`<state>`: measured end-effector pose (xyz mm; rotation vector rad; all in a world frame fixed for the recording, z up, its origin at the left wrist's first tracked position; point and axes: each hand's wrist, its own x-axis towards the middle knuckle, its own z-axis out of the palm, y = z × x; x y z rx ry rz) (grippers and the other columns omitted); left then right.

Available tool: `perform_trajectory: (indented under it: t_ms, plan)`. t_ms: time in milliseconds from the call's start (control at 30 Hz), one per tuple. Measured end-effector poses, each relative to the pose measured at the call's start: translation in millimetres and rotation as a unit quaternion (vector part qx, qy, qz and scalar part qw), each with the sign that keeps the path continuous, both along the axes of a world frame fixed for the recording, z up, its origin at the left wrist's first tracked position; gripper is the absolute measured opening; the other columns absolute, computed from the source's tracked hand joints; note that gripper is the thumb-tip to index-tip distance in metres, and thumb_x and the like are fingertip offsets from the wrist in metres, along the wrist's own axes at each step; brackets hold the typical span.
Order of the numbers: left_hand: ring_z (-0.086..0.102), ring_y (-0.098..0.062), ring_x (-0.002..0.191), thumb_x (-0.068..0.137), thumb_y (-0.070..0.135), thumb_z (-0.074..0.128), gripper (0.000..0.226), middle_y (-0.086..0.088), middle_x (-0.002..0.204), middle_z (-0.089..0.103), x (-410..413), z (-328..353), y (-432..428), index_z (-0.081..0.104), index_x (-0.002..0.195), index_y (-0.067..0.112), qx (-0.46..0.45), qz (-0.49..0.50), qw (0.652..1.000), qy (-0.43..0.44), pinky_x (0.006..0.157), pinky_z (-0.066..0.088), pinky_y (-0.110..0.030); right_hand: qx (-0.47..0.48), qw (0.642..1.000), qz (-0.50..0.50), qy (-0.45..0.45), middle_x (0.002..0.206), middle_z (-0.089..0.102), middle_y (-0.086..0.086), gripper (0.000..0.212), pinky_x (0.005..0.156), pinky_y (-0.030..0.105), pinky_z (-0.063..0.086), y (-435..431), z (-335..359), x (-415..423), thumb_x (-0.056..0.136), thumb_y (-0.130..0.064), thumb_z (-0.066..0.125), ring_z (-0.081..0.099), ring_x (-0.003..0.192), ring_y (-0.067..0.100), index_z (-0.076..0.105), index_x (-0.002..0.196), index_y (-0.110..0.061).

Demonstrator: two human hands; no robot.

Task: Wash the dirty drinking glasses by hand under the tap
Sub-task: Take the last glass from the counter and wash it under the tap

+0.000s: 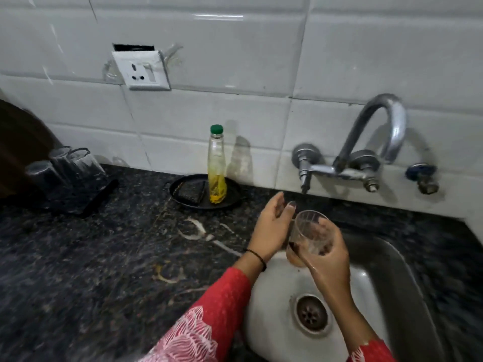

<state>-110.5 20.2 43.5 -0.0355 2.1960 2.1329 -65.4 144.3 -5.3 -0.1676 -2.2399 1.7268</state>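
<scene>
This is a home kitchen. A steel sink (407, 265) with a round drain (311, 313) is set into a dark speckled stone surface (91, 257), and a chrome tap (376, 134) comes out of a wall of glossy white tiles (235, 48). A wall socket (141, 70) sits in the tiles. Beside the sink, a bottle of yellow liquid (217, 165) and a scrubbing pad (188, 192) rest on a small black dish (235, 190); upturned glasses (70, 165) stand at the far left.
</scene>
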Motion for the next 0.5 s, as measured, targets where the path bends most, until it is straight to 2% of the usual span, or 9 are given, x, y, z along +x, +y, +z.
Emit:
perform_trajectory:
  t_ms: [67, 100, 200, 300, 333, 367, 433, 467, 500]
  plan:
    - [0.036, -0.018, 0.137, 0.095, 0.03, 0.053, 0.063, -0.009, 0.149, 0.038, -15.5, 14.4, 33.4, 0.028, 0.147, 0.005, -0.033, 0.013, 0.999, -0.004, 0.112, 0.029, -0.028, 0.003, 1.0, -0.007, 0.004, 0.113, 0.063, -0.013, 0.073, 0.085, 0.014, 0.044, 28.9, 3.7, 4.3, 0.061, -0.011, 0.088, 0.059, 0.103, 0.0, 0.052, 0.124, -0.026]
    - [0.04, -0.022, 0.135, 0.095, 0.034, 0.053, 0.063, -0.012, 0.145, 0.043, -23.7, 20.8, 48.2, 0.03, 0.145, 0.003, -0.05, 0.017, 0.999, -0.011, 0.11, 0.031, -0.03, 0.005, 1.0, -0.006, 0.004, 0.109, 0.061, -0.018, 0.073, 0.082, 0.01, 0.042, 41.5, 5.7, 6.2, 0.061, -0.011, 0.088, 0.058, 0.101, -0.004, 0.051, 0.122, -0.03]
    - [0.054, -0.038, 0.117, 0.094, 0.042, 0.05, 0.054, -0.027, 0.125, 0.057, -48.5, 32.2, 80.9, 0.048, 0.125, -0.003, -0.098, 0.06, 0.993, -0.021, 0.093, 0.043, -0.038, -0.001, 1.0, 0.0, 0.004, 0.105, 0.06, -0.025, 0.073, 0.075, 0.004, 0.043, 67.2, 9.3, 8.7, 0.061, -0.013, 0.088, 0.056, 0.097, -0.016, 0.05, 0.119, -0.035]
    - [0.058, -0.041, 0.107, 0.1, 0.038, 0.039, 0.054, -0.031, 0.114, 0.062, -61.9, 37.1, 86.8, 0.06, 0.11, -0.01, -0.142, 0.133, 0.979, -0.058, 0.079, 0.042, -0.035, -0.009, 1.0, 0.013, 0.0, 0.104, 0.061, -0.025, 0.071, 0.072, -0.001, 0.042, 80.7, 11.7, 10.9, 0.061, -0.014, 0.088, 0.055, 0.094, -0.023, 0.051, 0.118, -0.033]
    - [0.059, -0.041, 0.104, 0.101, 0.038, 0.037, 0.056, -0.031, 0.11, 0.063, -64.5, 38.1, 83.2, 0.062, 0.104, -0.012, -0.131, 0.147, 0.978, -0.07, 0.077, 0.042, -0.036, -0.012, 1.0, 0.016, -0.003, 0.104, 0.06, -0.025, 0.07, 0.073, -0.001, 0.042, 82.5, 12.1, 11.4, 0.061, -0.014, 0.088, 0.054, 0.094, -0.023, 0.051, 0.118, -0.034]
    - [0.061, -0.04, 0.099, 0.101, 0.038, 0.037, 0.055, -0.031, 0.105, 0.063, -66.3, 38.1, 77.8, 0.062, 0.097, -0.011, -0.101, 0.158, 0.979, -0.083, 0.077, 0.044, -0.037, -0.011, 1.0, 0.02, -0.005, 0.104, 0.06, -0.026, 0.07, 0.074, -0.002, 0.041, 82.7, 12.8, 11.7, 0.061, -0.014, 0.088, 0.054, 0.094, -0.024, 0.05, 0.117, -0.035]
    - [0.061, -0.035, 0.089, 0.102, 0.036, 0.033, 0.047, -0.026, 0.096, 0.058, -68.4, 36.7, 73.7, 0.055, 0.088, -0.003, 0.077, 0.17, 0.974, -0.132, 0.077, 0.049, -0.041, -0.009, 0.999, 0.028, -0.015, 0.105, 0.059, -0.027, 0.069, 0.077, -0.002, 0.04, 81.7, 11.5, 12.8, 0.061, -0.014, 0.088, 0.053, 0.095, -0.024, 0.05, 0.113, -0.038]
    - [0.06, -0.036, 0.092, 0.103, 0.036, 0.029, 0.046, -0.027, 0.099, 0.055, -67.2, 35.4, 72.0, 0.051, 0.096, -0.003, 0.175, 0.166, 0.958, -0.154, 0.079, 0.049, -0.044, -0.012, 0.999, 0.028, -0.018, 0.105, 0.059, -0.026, 0.067, 0.078, -0.001, 0.041, 80.5, 9.6, 13.8, 0.061, -0.013, 0.088, 0.053, 0.096, -0.023, 0.051, 0.11, -0.04]
    - [0.059, -0.04, 0.104, 0.103, 0.038, 0.026, 0.05, -0.03, 0.107, 0.054, -67.7, 29.4, 69.3, 0.046, 0.112, -0.006, 0.24, 0.149, 0.944, -0.168, 0.082, 0.048, -0.044, -0.017, 0.999, 0.028, -0.019, 0.105, 0.06, -0.025, 0.065, 0.079, 0.0, 0.041, 79.5, 6.9, 15.5, 0.062, -0.012, 0.088, 0.055, 0.097, -0.021, 0.052, 0.108, -0.041]
